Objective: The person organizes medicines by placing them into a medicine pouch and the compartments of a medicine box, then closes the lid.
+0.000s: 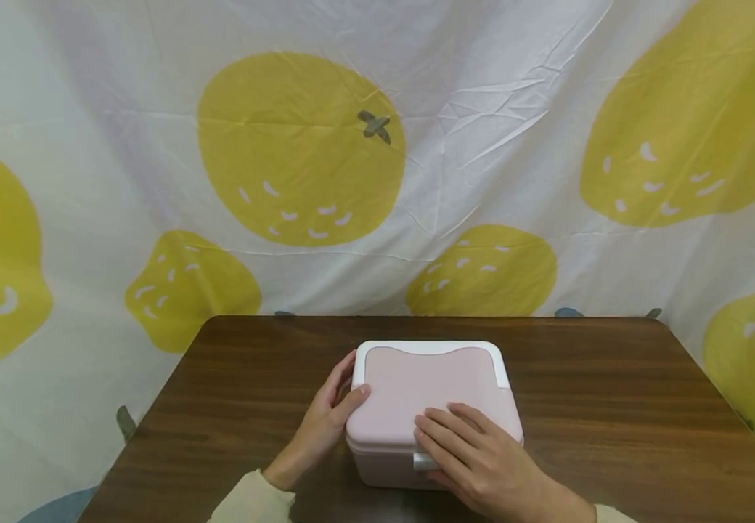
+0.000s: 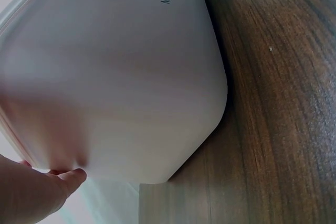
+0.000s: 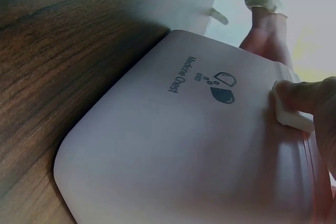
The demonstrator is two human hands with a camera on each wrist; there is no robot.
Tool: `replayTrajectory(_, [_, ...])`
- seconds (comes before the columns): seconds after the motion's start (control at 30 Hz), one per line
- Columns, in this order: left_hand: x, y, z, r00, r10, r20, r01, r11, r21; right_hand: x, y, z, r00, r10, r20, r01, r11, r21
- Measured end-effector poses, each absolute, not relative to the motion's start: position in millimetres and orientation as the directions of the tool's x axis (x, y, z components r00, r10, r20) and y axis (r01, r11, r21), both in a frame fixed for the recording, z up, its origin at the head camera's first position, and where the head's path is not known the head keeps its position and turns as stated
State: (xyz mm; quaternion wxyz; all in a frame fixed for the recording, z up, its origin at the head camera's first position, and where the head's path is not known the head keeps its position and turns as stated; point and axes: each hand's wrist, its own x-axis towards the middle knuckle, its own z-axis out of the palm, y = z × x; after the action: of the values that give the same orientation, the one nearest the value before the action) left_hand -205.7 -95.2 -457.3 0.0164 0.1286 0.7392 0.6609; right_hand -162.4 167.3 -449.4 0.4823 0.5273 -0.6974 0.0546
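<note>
A pink medicine chest (image 1: 427, 385) with a white-trimmed lid stands shut on the table. "Medicine Chest" and a capsule drawing mark its front (image 3: 173, 129). My left hand (image 1: 327, 414) holds the chest's left side, the thumb over the lid's edge and the fingers along the side wall. Over the front edge lies my right hand (image 1: 485, 465), its fingers on the lid. In the right wrist view the right thumb (image 3: 302, 95) is hooked at the lower edge of the white latch (image 3: 294, 119). The left fingertips are partly hidden behind the chest.
A dark brown wooden table (image 1: 253, 378) bears the chest, its back edge close to the hanging cloth. The white cloth (image 1: 482, 145) with yellow lemon prints covers the background.
</note>
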Motion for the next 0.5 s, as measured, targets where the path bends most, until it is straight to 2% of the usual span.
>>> replayTrajectory(0.3, [-204.8, -97.4, -454.3, -0.962, 0.227, 0.155, 0.188, 0.131, 0.973, -161.0, 166.7, -445.0, 0.033, -0.681, 0.732, -0.792, 0.428, 0.434])
replayTrajectory(0.37, [-204.8, -99.8, -452.3, -0.962, 0.226, 0.156, 0.201, 0.194, 0.960, -159.6, 167.5, -439.8, 0.028, -0.674, 0.739, -0.800, 0.428, 0.421])
replayTrajectory(0.5, [-209.3, -109.0, -446.2, -0.964, 0.195, 0.181, 0.247, 0.405, 0.880, -159.8, 177.6, -422.2, -0.020, -0.627, 0.779, -0.827, 0.448, 0.339])
